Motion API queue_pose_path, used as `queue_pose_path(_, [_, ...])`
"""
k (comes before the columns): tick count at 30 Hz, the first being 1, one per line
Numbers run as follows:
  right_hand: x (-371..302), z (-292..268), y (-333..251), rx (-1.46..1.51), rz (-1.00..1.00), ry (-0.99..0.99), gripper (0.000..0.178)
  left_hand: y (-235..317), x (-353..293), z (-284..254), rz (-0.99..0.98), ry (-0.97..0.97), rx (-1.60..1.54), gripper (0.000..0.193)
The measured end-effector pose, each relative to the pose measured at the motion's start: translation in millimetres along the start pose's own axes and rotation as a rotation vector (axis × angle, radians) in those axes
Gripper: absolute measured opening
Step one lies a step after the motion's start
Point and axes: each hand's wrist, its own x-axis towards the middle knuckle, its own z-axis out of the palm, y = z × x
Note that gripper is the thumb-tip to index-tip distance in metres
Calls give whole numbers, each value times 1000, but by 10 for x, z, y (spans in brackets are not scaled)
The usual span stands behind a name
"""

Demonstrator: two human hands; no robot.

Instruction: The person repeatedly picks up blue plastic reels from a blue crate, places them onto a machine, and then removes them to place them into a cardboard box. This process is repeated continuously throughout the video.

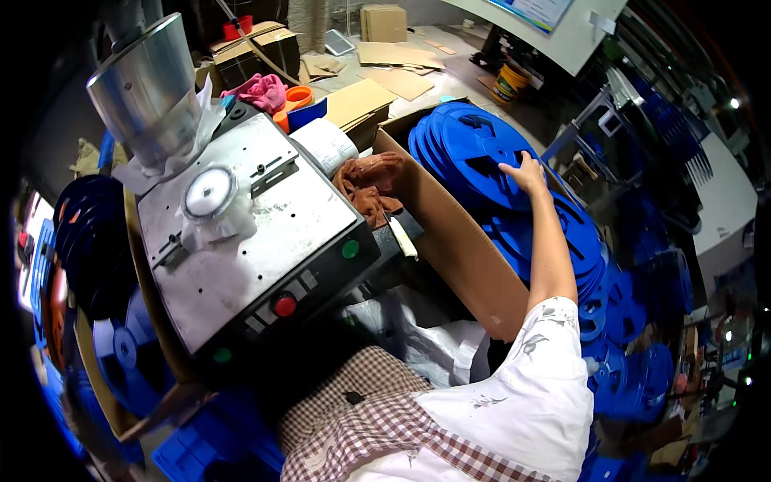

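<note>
My right arm, in a white short sleeve, reaches out to the right. My right hand (526, 174) grips the top blue plastic reel (482, 140) at one of its cutouts, thumb on one side and fingers on the other. The disc has a round hub and wide openings. Beneath it, more blue reels (554, 233) stand stacked and tilted in and beside a cardboard box (450, 233). My left hand is not in view.
To the left stands a machine with a flat metal top (257, 217), a round fixture (210, 193), a metal cylinder (148, 88) and a red button (284, 304). A brown cloth (369, 185) hangs beside it. Dark reels (92, 241) fill the far left. A yellow bucket (509, 83) stands behind.
</note>
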Motion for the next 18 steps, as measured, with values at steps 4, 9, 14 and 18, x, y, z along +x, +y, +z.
queue_pose_path(4, [25,225,-189,23,-78,-152,96,112,-1142,175,140,-16,117,35])
queue_pose_path(9, [397,341,1102,238,-310,172,74,837,-973,424,160,-141,-35,38])
queue_pose_path(14, [106,51,460,566,-642,105,60,656,-1599,-91,-197,-505,120,36])
queue_pose_path(18, [-443,-133,434,341,-716,167,61,612,-1103,-107,-389,-859,-177,35])
